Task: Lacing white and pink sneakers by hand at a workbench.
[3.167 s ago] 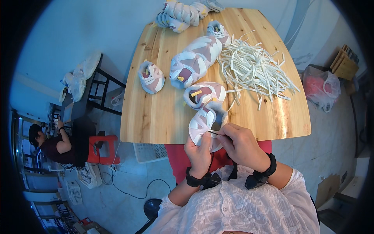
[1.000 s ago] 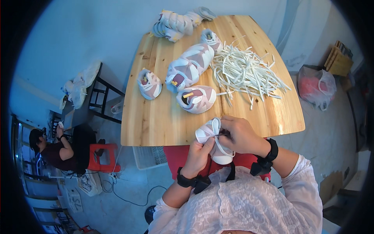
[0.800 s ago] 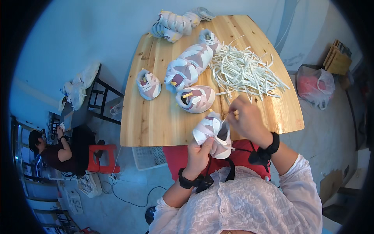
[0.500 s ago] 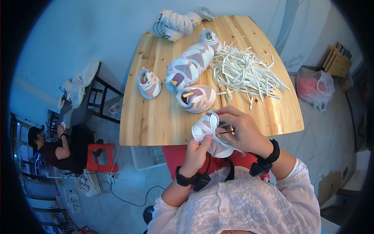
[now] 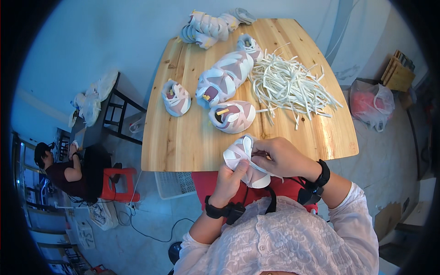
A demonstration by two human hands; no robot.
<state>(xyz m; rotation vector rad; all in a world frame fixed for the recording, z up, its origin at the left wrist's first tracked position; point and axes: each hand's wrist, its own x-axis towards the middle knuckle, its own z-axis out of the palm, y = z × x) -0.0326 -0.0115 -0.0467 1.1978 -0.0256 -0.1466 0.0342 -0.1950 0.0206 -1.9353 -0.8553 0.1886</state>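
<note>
While the left hand (image 5: 230, 180) grips a white-and-pink shoe upper (image 5: 237, 152) at the near edge of the wooden table (image 5: 183, 146), the right hand (image 5: 277, 156) curls at its opening, grip unclear; white laces (image 5: 293, 87) lie beyond.

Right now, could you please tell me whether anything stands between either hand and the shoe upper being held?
Nothing visible does: the left hand grips the shoe upper directly, and the right hand is at its opening, exact contact hidden. The nearest other upper lies beyond it on the wooden table, not between.
</note>
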